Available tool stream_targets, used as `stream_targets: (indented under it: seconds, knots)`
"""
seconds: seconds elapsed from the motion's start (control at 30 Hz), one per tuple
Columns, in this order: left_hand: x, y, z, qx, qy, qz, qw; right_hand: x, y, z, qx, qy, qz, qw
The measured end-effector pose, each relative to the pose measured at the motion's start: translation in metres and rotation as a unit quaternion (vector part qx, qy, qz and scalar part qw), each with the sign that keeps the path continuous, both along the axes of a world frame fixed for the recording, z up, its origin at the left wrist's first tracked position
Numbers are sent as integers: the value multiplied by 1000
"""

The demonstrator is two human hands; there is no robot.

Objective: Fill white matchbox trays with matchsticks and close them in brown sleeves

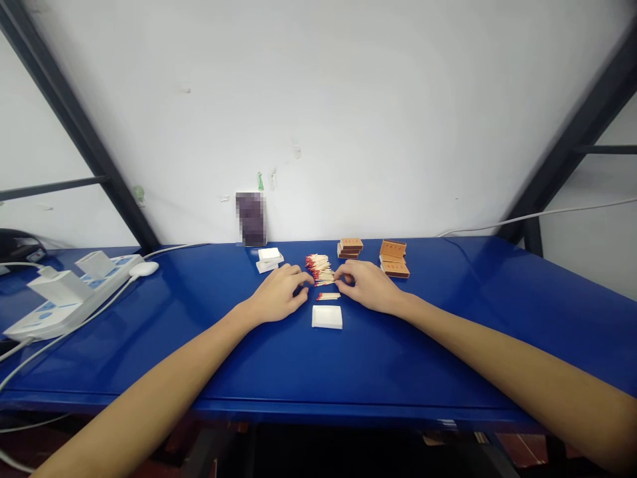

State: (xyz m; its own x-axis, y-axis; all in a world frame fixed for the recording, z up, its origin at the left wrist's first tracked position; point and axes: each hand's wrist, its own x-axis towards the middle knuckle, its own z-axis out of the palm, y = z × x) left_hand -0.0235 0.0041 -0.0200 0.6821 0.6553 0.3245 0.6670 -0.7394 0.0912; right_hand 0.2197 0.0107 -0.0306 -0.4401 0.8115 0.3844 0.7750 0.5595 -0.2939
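A pile of red-headed matchsticks [320, 268] lies on the blue table, heads mostly to the left. My left hand [282, 293] is at the pile's left side, its index fingertip by the match heads and the thumb held apart below. From the right, my right hand [367, 284] reaches the plain ends of the lowest matches, thumb and index close together around them. A small separate row of matchsticks [328, 297] lies just nearer to me. Below that row sits a white matchbox tray [327, 317], its inside facing up.
White matchbox trays [269, 259] are stacked behind my left hand. Orange matchbox sleeves [350, 247] are piled at the back, with more sleeves [395, 260] to the right. A white power strip [74, 299] with cables occupies the left side. A blurred dark panel [251, 219] leans against the wall.
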Motion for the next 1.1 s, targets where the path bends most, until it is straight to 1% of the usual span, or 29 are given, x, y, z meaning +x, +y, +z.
stream_targets:
  seconds: [0.27,0.47,0.57,0.7,1.1]
  knots:
    - [0,0,0,-13,0,-11,1000,-1,0,-1,0,-2,20,1000]
    - [0,-1,1,-14,0,-14,1000,0,0,-3,-18,50,85,995]
    - [0,-1,1,-14,-3,-16,1000,1,0,-4,-15,68,69,995]
    - [-1,0,-1,-14,-6,-15,1000,1,0,-4,3,37,43,998]
    - [-2,0,-2,-9,-2,-12,1000,0,0,-4,2,11,56,998]
